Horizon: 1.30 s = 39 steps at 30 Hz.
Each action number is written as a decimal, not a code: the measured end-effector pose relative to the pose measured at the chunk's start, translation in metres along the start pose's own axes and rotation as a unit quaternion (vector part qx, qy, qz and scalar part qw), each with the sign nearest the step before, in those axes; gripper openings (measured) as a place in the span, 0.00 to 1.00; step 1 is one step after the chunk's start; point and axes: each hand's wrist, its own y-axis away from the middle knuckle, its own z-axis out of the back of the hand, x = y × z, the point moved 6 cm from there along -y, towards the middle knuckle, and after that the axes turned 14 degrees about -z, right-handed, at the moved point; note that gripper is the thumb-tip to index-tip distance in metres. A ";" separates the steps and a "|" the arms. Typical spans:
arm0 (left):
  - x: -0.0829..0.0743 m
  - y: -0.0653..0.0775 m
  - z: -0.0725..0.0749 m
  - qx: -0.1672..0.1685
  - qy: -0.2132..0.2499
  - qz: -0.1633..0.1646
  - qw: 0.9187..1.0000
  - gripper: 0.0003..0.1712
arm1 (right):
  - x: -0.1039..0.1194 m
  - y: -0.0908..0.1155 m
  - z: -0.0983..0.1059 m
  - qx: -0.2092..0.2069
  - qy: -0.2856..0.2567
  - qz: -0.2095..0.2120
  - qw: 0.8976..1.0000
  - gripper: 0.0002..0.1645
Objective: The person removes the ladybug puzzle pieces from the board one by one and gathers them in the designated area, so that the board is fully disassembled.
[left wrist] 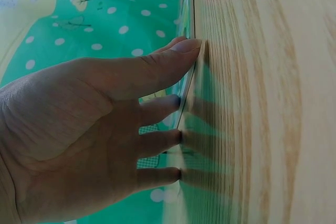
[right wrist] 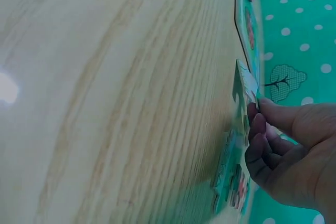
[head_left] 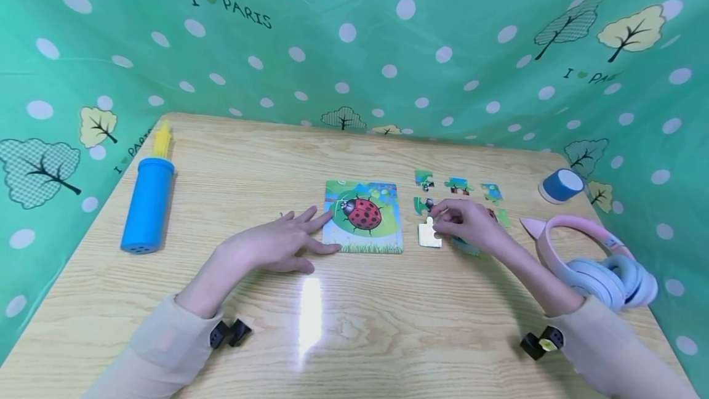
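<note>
A square ladybug puzzle board [head_left: 363, 217] lies on the table in front of me. Fingers spread, my left hand [head_left: 285, 242] touches its left edge; the left wrist view has the thumb and fingertips along the rim. To the right of the board, my right hand [head_left: 469, 221] pinches a pale puzzle piece [head_left: 429, 234] between thumb and forefinger. In the right wrist view this piece [right wrist: 248, 81] is tilted, one edge raised from the wood. Several loose pieces [head_left: 458, 186] lie behind and beside that hand, some of them partly hidden by it.
A blue hand pump [head_left: 148, 205] with a yellow nozzle lies at the left. Pink and blue headphones [head_left: 595, 263] rest at the right, near a blue and white round container [head_left: 562, 186]. A green dotted curtain [head_left: 354, 48] hangs behind the wooden table [head_left: 388, 337].
</note>
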 end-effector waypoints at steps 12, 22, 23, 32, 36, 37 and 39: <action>0.000 0.002 0.000 0.000 0.002 0.005 1.000 0.32 | 0.001 0.000 -0.009 -0.041 0.034 -0.006 0.999 0.15; 0.001 0.002 0.000 -0.001 0.005 0.007 1.000 0.32 | 0.000 -0.002 -0.010 -0.055 0.039 -0.025 0.997 0.14; 0.001 0.002 0.000 -0.001 0.005 0.007 1.000 0.32 | -0.001 -0.002 -0.010 -0.056 0.041 -0.025 0.997 0.14; 0.000 0.001 0.000 0.003 0.010 0.008 1.000 0.32 | -0.001 0.000 -0.010 -0.084 0.051 -0.014 0.995 0.14; -0.001 0.001 0.001 0.002 0.008 0.003 1.000 0.32 | 0.000 0.000 -0.011 -0.097 0.057 -0.007 0.994 0.13; -0.001 0.001 0.001 0.001 0.008 0.002 1.000 0.32 | 0.000 0.000 -0.011 -0.099 0.057 -0.007 0.993 0.13; -0.001 0.001 0.002 0.000 0.007 -0.001 1.000 0.32 | 0.000 0.000 -0.011 -0.101 0.057 -0.007 0.993 0.12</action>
